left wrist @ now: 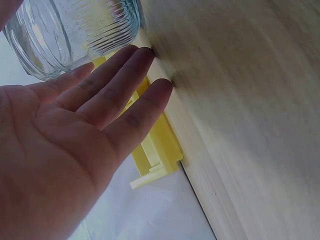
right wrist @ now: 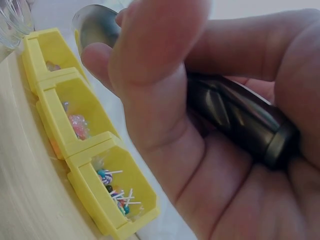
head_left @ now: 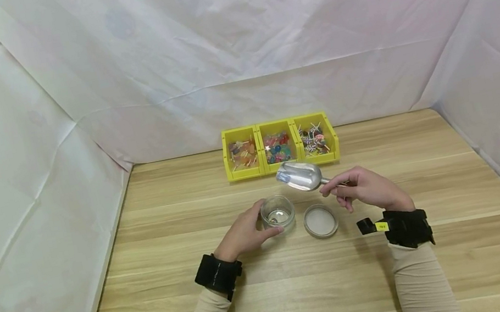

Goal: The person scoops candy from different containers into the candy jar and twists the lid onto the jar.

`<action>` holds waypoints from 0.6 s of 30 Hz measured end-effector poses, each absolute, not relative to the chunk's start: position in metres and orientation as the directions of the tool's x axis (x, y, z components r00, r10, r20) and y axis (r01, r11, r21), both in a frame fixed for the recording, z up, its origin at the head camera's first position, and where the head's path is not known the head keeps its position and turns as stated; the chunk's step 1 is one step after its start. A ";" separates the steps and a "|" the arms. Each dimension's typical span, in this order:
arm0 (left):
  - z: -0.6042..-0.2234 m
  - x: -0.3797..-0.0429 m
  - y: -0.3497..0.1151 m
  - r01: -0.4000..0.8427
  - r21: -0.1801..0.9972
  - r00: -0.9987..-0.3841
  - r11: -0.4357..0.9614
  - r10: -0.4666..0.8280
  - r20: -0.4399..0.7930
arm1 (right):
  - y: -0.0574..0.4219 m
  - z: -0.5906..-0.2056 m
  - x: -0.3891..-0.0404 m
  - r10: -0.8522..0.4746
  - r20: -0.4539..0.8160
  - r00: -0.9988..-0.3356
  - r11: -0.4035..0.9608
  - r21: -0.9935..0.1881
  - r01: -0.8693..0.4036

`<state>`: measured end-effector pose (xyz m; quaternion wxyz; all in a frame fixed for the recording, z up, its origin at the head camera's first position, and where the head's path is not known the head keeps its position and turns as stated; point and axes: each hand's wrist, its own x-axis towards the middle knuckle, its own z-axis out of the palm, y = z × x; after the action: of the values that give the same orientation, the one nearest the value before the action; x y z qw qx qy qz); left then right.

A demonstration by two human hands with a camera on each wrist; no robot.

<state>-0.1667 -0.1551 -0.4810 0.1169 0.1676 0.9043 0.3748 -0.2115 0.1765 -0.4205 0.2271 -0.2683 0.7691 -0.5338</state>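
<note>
My left hand [head_left: 243,232] holds a clear glass jar [head_left: 278,212] at its left side, the thumb along the near side and the index finger at the far side. Ribbed glass on the jar [left wrist: 75,30] shows up close in the left wrist view, with the other fingers stretched out below it. My right hand [head_left: 366,188] grips the dark handle [right wrist: 235,120] of a metal scoop [head_left: 301,175]. The scoop's bowl points left, between the jar and the yellow bins, and shows bare shiny metal. Beside the jar lies a round lid [head_left: 320,221].
Three joined yellow bins [head_left: 282,168] stand at the back of the wooden table [head_left: 304,291]. They hold small lollipops [head_left: 315,140], colourful candy-like pieces [head_left: 277,148] and orange stick pieces [head_left: 243,154]. White cloth [head_left: 230,42] hangs behind and at both sides.
</note>
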 end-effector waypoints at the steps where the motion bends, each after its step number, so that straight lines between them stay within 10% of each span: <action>1: -0.481 -0.167 -0.155 0.216 0.716 -0.917 0.664 0.390 -0.086 | 0.176 -0.421 -0.211 -0.658 -0.062 -0.751 0.285 -0.943 -0.172; 18: -0.483 -0.168 -0.156 0.219 0.711 -0.914 0.668 0.395 -0.090 | 0.174 -0.421 -0.212 -0.671 -0.078 -0.737 0.305 -0.936 -0.178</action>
<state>-0.1679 -0.1563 -0.4832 0.1187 0.1693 0.9056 0.3703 -0.2123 0.1742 -0.4213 0.2363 -0.2750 0.7724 -0.5215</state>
